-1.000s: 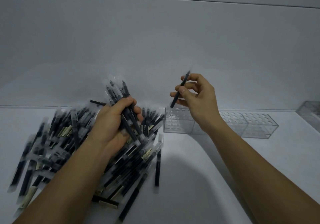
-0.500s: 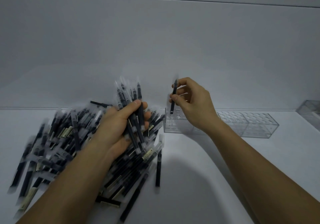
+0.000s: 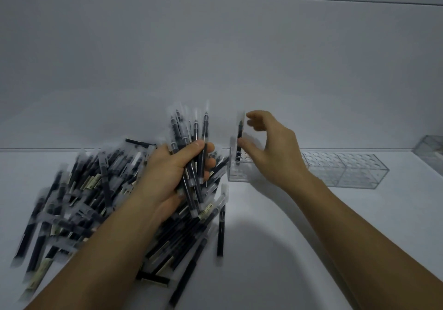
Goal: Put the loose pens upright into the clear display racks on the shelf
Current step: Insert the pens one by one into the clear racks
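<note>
The step in hand was seating one pen: a single pen (image 3: 240, 132) stood upright in a hole at the left end of the clear rack (image 3: 347, 170). The right hand (image 3: 271, 151) hovered just beside it, fingers spread (thumb contact too blurred to judge). The left hand (image 3: 167, 175) gripped a bundle of pens (image 3: 195, 130) above the loose pile (image 3: 84, 190) on the shelf (image 3: 263, 237). The next move likely called for drawing one pen from that bundle and aligning it over a neighbouring hole. Half a second before, the right hand had pinched this pen above the rack; it had since dropped in.
</note>
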A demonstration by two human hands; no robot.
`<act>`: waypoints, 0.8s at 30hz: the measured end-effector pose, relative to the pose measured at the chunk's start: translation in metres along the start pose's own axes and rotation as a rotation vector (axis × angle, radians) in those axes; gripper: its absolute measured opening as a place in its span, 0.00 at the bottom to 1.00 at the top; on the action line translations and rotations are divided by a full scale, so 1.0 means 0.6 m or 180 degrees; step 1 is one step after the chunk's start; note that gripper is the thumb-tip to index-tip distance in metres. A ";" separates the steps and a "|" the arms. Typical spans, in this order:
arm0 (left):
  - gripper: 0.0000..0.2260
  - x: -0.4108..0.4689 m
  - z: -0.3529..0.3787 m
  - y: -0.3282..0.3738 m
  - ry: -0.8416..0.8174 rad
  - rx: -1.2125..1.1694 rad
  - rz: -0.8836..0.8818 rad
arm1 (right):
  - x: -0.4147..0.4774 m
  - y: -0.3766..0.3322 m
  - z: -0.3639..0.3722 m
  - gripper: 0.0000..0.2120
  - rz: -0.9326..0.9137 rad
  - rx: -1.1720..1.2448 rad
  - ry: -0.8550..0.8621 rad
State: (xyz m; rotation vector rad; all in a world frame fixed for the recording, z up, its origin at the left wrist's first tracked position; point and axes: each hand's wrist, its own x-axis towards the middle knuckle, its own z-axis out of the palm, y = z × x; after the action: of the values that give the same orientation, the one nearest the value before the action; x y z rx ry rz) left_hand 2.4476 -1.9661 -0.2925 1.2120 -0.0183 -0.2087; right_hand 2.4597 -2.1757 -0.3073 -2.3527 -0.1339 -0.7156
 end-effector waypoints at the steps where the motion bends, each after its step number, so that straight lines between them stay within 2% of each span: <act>1: 0.12 -0.003 0.001 -0.001 -0.0010 0.0105 0.0067 | -0.005 -0.008 -0.006 0.18 -0.0079 0.0104 0.0257; 3: 0.12 -0.007 0.003 -0.001 -0.0053 0.0308 0.0222 | -0.013 -0.028 -0.018 0.09 -0.0069 0.0583 0.0674; 4: 0.12 -0.010 0.005 -0.001 -0.0102 0.0415 0.0309 | -0.016 -0.040 -0.023 0.05 0.0073 0.0982 0.0695; 7: 0.11 -0.018 0.010 -0.001 -0.0270 0.0709 0.0532 | -0.024 -0.072 -0.029 0.04 0.0594 0.2072 0.0066; 10: 0.09 -0.023 0.016 -0.004 -0.0386 0.0879 0.0624 | -0.035 -0.086 -0.021 0.06 0.0689 0.2210 -0.0406; 14: 0.10 -0.026 0.020 -0.007 -0.0499 0.0866 0.0597 | -0.035 -0.079 -0.014 0.05 0.0757 0.2321 -0.0432; 18: 0.11 -0.024 0.020 -0.007 -0.0452 0.0684 0.0470 | -0.029 -0.073 -0.022 0.05 0.0913 0.2603 -0.0291; 24: 0.09 -0.017 0.019 -0.004 0.0134 0.0260 0.0247 | -0.007 -0.059 -0.051 0.08 0.1073 0.3168 0.0350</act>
State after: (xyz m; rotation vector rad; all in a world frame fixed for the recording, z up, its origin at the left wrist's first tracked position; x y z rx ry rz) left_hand 2.4357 -1.9757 -0.2898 1.2943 -0.0375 -0.1153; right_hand 2.4326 -2.1672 -0.2704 -1.3353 -0.0261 -0.4481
